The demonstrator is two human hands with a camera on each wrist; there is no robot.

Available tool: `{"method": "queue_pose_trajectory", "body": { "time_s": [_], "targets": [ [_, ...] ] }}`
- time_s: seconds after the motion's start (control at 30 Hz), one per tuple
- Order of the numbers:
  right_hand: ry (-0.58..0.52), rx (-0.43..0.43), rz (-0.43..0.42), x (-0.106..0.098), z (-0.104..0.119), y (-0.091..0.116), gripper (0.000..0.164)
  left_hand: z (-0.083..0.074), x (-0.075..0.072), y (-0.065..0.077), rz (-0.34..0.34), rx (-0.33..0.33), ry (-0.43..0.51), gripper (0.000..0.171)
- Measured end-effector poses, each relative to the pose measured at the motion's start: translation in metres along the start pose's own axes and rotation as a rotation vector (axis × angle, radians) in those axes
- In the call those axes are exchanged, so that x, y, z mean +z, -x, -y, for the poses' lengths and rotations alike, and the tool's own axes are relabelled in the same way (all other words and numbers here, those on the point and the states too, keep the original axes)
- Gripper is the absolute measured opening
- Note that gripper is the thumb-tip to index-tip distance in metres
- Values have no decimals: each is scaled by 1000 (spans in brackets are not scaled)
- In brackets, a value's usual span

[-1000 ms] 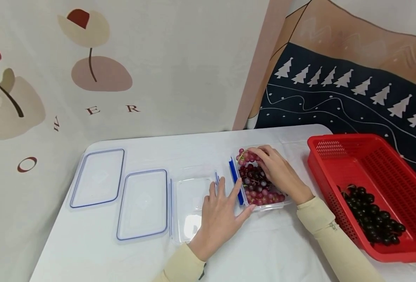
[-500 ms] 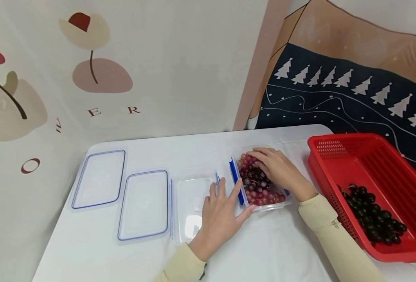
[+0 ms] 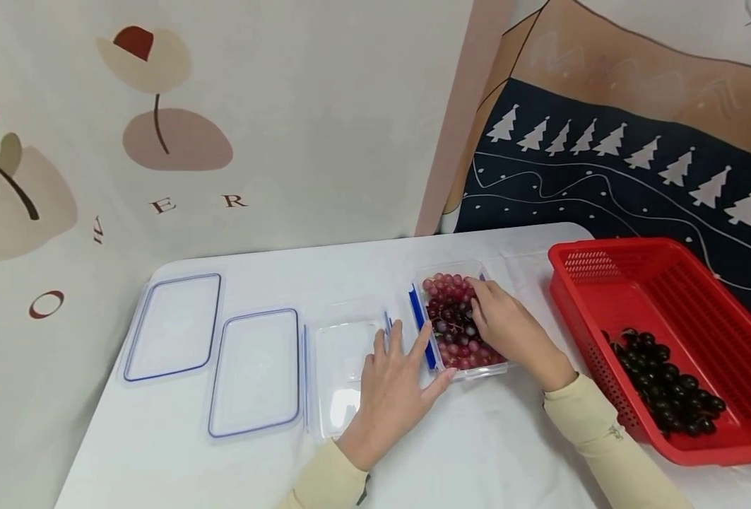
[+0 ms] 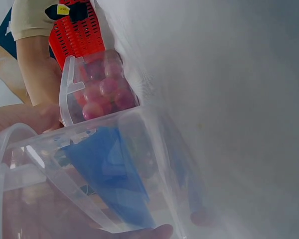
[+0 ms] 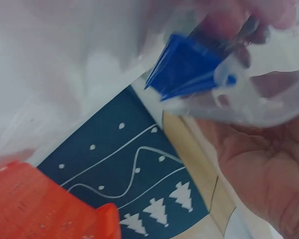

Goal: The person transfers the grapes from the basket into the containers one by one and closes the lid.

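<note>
A see-through food container (image 3: 473, 375) with blue side latches holds pink grapes (image 3: 444, 284) at its far end, dark red grapes (image 3: 449, 323) in the middle and more pink grapes (image 3: 473, 355) nearest me. My right hand (image 3: 511, 326) reaches over the container's right side, its fingertips at the far pink and dark grapes. In the right wrist view, the palm (image 5: 269, 172) shows beside the container wall, with the fingertips mostly hidden. My left hand (image 3: 389, 392) lies with fingers spread across a second see-through container (image 3: 340, 378), thumb and forefinger reaching the filled container's left edge.
Two clear lids with blue seals, one farther left (image 3: 173, 329) and one nearer (image 3: 254, 373), lie left of the containers. A red perforated basket (image 3: 674, 283) stands at the right with black grapes (image 3: 674, 389) in it. A patterned wall hanging (image 3: 572, 170) rises behind the table.
The pink bunch that my right hand held has gone down into the container's far end. The right hand has drawn back slightly to the right edge. My left hand stays in place.
</note>
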State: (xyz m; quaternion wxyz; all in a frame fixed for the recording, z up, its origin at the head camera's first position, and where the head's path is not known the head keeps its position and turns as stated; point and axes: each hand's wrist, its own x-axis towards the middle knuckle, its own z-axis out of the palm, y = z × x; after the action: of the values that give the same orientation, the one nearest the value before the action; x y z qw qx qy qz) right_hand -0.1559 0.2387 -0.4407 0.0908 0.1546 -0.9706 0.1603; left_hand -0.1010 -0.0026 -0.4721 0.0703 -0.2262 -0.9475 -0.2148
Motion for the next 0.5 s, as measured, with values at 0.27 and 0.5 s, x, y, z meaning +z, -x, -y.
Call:
{"method": "queue_pose_trajectory", "body": {
  "time_s": [0.27,0.5],
  "targets": [
    [58,-13,7,8,2,-2,44,0,1,1,-3,0,10,81],
    [-89,-21,95,14,7,-12,59,0,1,0,6,2,-1,81]
  ]
}}
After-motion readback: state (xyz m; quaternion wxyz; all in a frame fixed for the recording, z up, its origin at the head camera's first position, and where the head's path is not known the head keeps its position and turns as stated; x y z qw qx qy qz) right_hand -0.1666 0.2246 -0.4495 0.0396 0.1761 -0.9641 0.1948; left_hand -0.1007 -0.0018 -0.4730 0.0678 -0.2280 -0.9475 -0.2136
